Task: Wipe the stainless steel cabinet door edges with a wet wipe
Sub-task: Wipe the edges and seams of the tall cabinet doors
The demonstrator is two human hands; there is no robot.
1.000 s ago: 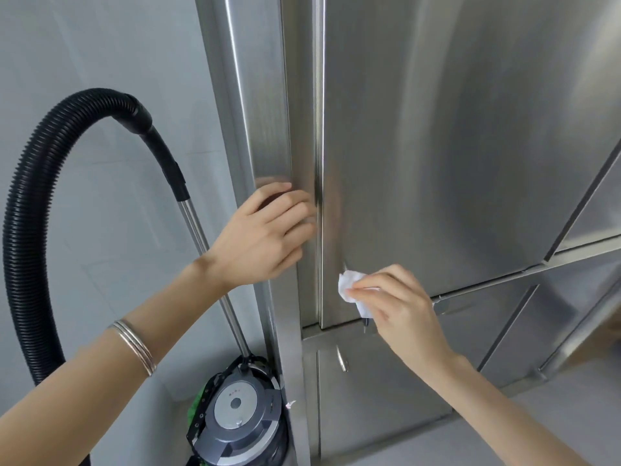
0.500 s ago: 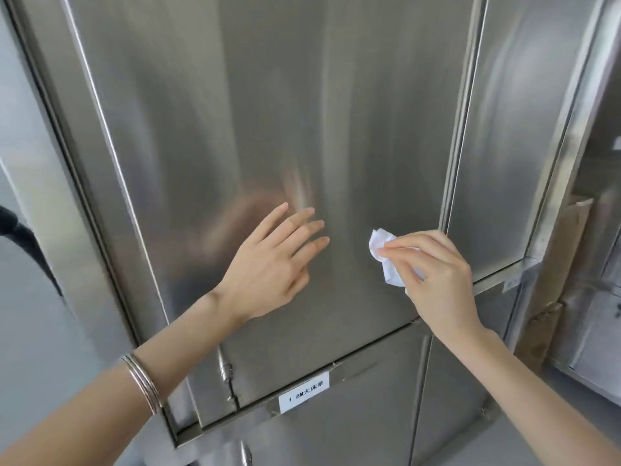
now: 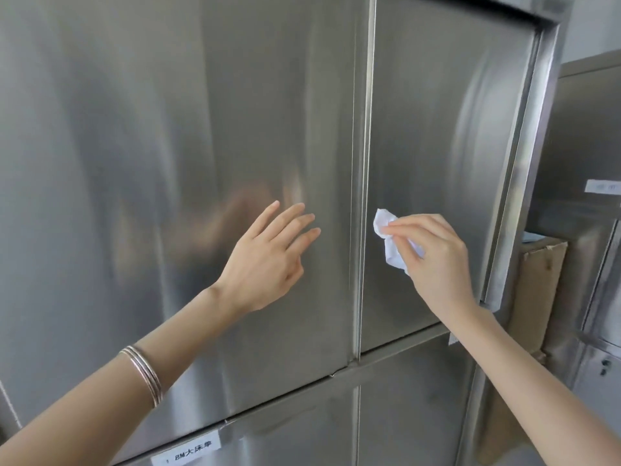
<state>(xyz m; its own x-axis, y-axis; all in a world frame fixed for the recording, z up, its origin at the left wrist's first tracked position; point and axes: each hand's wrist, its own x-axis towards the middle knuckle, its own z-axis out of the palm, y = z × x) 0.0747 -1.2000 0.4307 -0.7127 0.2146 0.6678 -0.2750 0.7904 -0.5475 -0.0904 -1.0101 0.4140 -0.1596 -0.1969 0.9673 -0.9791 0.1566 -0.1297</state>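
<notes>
Crumpled wet wipe (image 3: 386, 230) in right hand (image 3: 437, 260), beside cabinet door edge (image 3: 364, 196).

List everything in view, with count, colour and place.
brushed stainless steel upper cabinet doors: two, silver, side by side.
steel lower doors: two, silver, beneath.
white paper label with black print: one, lower-left door.
crumpled white wet wipe: one, by right door's left edge.
brown cardboard box: one, right of the frame.
neighbouring steel cabinet: one, grey, far right.
thin metal bangles: several, silver, left wrist.
left hand grip: one, fingers straight, before left door.
right hand grip: one, pinches the wipe.
</notes>
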